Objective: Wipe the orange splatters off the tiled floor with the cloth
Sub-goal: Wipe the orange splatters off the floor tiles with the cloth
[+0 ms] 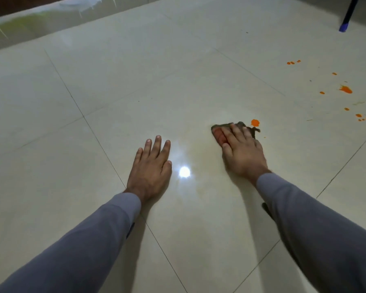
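My right hand [242,151] lies flat on a dark cloth [218,133], pressing it against the glossy cream tiled floor [114,92]; the cloth's left edge is stained orange-red. Just beyond the cloth's far right corner sits a round orange splatter [255,122]. Several more orange splatters [345,89] are scattered on the tiles at the right, from the far right middle down to a cluster [363,117]. My left hand [151,166] rests flat on the bare floor to the left, fingers straight, holding nothing. Both arms wear grey sleeves.
A blue chair or table leg [344,26] stands at the top right corner. A wall base with a dark strip [30,15] runs along the top left. A bright lamp reflection [184,171] shines between my hands.
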